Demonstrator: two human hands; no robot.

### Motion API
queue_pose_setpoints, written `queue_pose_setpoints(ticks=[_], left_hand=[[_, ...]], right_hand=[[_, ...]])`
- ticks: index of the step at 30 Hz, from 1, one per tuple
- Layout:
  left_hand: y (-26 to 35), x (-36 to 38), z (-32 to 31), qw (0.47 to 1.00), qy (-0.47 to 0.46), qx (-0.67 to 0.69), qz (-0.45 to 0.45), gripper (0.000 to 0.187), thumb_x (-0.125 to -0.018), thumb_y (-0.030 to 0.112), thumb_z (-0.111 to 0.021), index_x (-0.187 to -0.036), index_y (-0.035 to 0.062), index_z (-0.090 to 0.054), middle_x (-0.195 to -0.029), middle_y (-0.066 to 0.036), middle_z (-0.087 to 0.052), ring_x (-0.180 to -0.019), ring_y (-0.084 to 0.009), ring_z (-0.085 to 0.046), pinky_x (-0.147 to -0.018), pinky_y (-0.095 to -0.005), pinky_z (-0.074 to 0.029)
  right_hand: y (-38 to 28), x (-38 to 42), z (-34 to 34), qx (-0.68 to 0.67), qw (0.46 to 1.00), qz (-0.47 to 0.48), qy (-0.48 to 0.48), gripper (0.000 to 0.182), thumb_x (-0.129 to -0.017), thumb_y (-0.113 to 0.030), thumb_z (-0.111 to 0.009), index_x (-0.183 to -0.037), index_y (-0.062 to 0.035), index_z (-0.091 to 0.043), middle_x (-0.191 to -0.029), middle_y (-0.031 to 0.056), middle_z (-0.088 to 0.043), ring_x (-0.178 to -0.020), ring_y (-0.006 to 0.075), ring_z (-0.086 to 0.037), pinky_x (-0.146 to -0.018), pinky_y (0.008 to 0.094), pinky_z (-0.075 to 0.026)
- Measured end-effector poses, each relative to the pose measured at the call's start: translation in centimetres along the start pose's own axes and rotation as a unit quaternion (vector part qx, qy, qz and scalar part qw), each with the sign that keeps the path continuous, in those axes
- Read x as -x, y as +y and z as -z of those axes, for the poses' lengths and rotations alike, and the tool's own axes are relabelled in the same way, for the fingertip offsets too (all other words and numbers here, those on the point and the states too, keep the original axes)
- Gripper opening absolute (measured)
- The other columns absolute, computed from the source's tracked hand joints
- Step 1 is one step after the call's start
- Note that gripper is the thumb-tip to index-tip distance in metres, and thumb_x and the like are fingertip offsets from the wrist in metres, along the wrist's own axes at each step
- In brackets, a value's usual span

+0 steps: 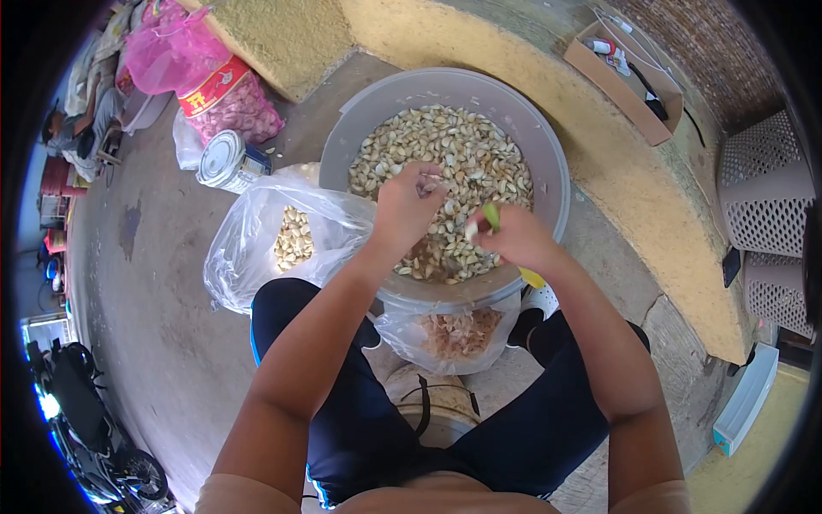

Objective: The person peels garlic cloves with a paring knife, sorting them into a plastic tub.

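Note:
A large grey tub (pixel 555 171) holds many garlic cloves (pixel 462 146) with some liquid near its front. Above the cloves, left of centre, is my left hand (pixel 411 201), its fingers curled together around something too small to name. My right hand (pixel 514 236), over the tub's right part, grips a small knife with a green handle (pixel 491 216); a pale clove (pixel 471 230) shows at its fingertips. Left of the tub, a clear plastic bag (pixel 240 248) contains peeled cloves (pixel 294 240). Another clear bag with peelings (pixel 462 334) sits below the tub's front rim.
A metal can (pixel 224 163) and a pink net sack of garlic (pixel 235 103) stand upper left. Behind the tub runs a yellow ledge (pixel 514 56) bearing a cardboard box (pixel 621 94). Crates (pixel 762 188) are at right, a motorcycle (pixel 86 411) lower left, a seated person (pixel 81 128) far left.

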State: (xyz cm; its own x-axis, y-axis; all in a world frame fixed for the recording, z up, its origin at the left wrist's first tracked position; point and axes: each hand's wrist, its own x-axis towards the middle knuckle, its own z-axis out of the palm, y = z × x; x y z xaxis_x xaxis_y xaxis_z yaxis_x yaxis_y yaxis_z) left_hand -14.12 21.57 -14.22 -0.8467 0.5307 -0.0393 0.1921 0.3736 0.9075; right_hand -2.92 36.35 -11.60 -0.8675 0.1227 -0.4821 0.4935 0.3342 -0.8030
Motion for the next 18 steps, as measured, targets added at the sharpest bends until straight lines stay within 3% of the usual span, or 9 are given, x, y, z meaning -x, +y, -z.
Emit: queue_pose_setpoints(ticks=[3, 6, 9, 15, 18], left_hand=[[0.3, 0.1, 0.3, 1.000, -0.007, -0.006, 0.026, 0.023, -0.071, 0.013, -0.065, -0.092, 0.0045, -0.061, -0.073, -0.008, -0.061, -0.062, -0.0153, -0.057, -0.060, -0.0271, -0.046], [0.2, 0.0, 0.5, 0.999, -0.035, -0.025, 0.026, 0.016, -0.074, 0.012, -0.064, -0.087, 0.0019, -0.062, -0.070, -0.003, -0.061, -0.063, -0.0082, -0.054, -0.059, -0.0222, -0.043], [0.1, 0.0, 0.7, 0.999, -0.047, -0.027, 0.006, 0.016, -0.074, 0.014, -0.064, -0.085, 0.0026, -0.063, -0.071, -0.004, -0.062, -0.062, -0.0087, -0.054, -0.059, -0.0229, -0.043], [1.0, 0.3, 1.2, 0.991, -0.073, -0.113, 0.006, 0.013, -0.074, 0.015, -0.063, -0.084, 0.0070, -0.064, -0.073, -0.009, -0.061, -0.069, -0.0183, -0.058, -0.064, -0.0288, -0.045], [-0.5, 0.4, 0.8, 0.990, -0.069, -0.093, -0.083, 0.012, -0.074, 0.015, -0.063, -0.083, 0.0069, -0.064, -0.073, -0.011, -0.060, -0.071, -0.0223, -0.058, -0.066, -0.0312, -0.046]], right_hand=[[3.8, -0.7, -1.5, 0.260, 0.956, 0.122, -0.052, 0.019, -0.070, -0.016, -0.063, -0.084, -0.0048, -0.060, -0.072, 0.0131, -0.061, -0.062, 0.0259, -0.060, -0.056, 0.0362, -0.047], [5.7, -0.1, -3.2, 0.352, 0.917, 0.087, -0.166, 0.020, -0.063, -0.011, -0.059, -0.078, 0.0019, -0.061, -0.073, 0.0189, -0.060, -0.069, 0.0365, -0.058, -0.064, 0.0419, -0.046], [7.0, 1.3, -4.5, 0.382, 0.894, 0.106, -0.208, 0.018, -0.062, -0.009, -0.059, -0.076, 0.0015, -0.062, -0.073, 0.0183, -0.061, -0.071, 0.0356, -0.059, -0.065, 0.0410, -0.047], [10.0, 2.1, -5.6, 0.326, 0.911, 0.094, -0.234, 0.019, -0.062, -0.008, -0.060, -0.079, 0.0008, -0.063, -0.076, 0.0198, -0.061, -0.074, 0.0348, -0.059, -0.065, 0.0409, -0.047], [11.1, 2.4, -5.8, 0.353, 0.902, 0.011, -0.250, 0.026, -0.064, -0.009, -0.062, -0.088, -0.0007, -0.061, -0.077, 0.0194, -0.060, -0.078, 0.0352, -0.059, -0.071, 0.0408, -0.046]])
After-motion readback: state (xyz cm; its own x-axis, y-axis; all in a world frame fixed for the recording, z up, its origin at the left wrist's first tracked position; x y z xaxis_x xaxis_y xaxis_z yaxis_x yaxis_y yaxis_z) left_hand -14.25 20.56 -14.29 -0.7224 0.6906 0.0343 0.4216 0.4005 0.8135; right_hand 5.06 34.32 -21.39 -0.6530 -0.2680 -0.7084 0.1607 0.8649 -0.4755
